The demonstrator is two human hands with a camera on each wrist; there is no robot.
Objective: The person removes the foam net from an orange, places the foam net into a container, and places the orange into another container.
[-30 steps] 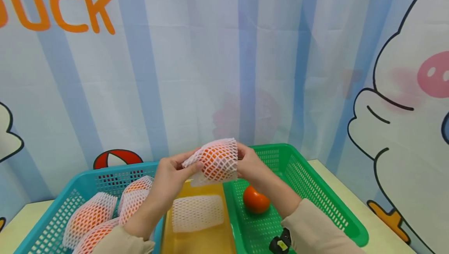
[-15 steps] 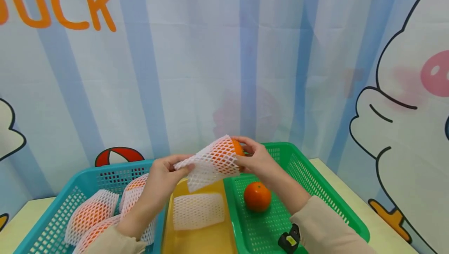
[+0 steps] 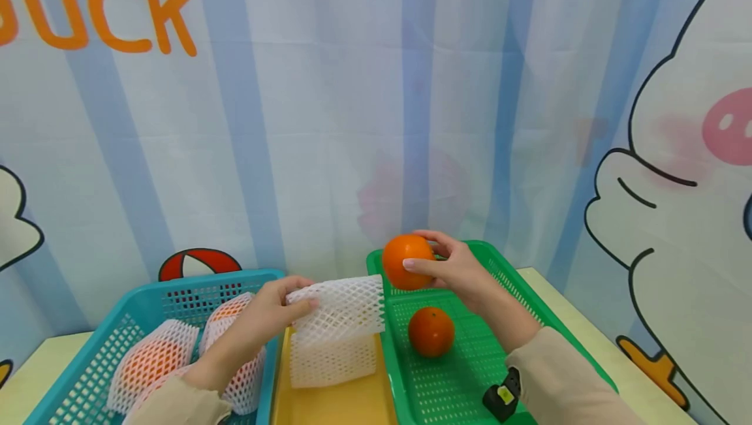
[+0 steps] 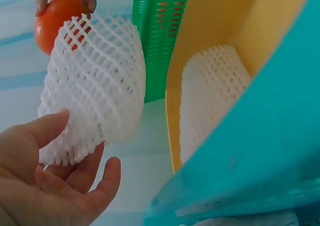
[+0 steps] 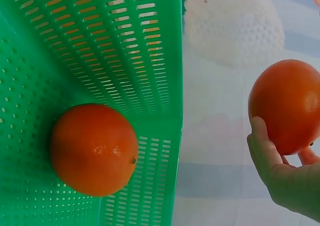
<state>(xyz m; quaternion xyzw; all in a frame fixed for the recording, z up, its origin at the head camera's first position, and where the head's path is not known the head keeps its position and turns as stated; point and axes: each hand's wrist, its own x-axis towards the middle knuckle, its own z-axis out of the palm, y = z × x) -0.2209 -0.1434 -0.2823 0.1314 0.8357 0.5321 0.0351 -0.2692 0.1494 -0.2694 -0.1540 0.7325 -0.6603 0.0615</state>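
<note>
Basically, left hand point(image 3: 270, 311), low and left of centre in the frame, pinches a white foam net sleeve point(image 3: 343, 309) by its left end, thumb on the near face; probably held there so the right end hangs free. Right hand point(image 3: 461, 269), right of centre, grips a round glossy orange fruit point(image 3: 401, 255), thumb on near side, fingers round its right side, leaving the left face bare. Fruit and sleeve apart. Forearms angle inward from the lower corners; right hand sits higher in frame. Second round orange fruit point(image 3: 431, 332) is below the held one, inside a green perforated plastic basket point(image 3: 425, 389), lower right. Another white foam net sleeve point(image 3: 333, 366) lies in a yellow tray point(image 3: 329, 407), bottom centre, partly hidden by the held one. Blue perforated plastic basket point(image 3: 130, 306), lower left, has net-wrapped orange fruits point(image 3: 154, 356). Looks sorted by kind, presumably for short reaches.
</note>
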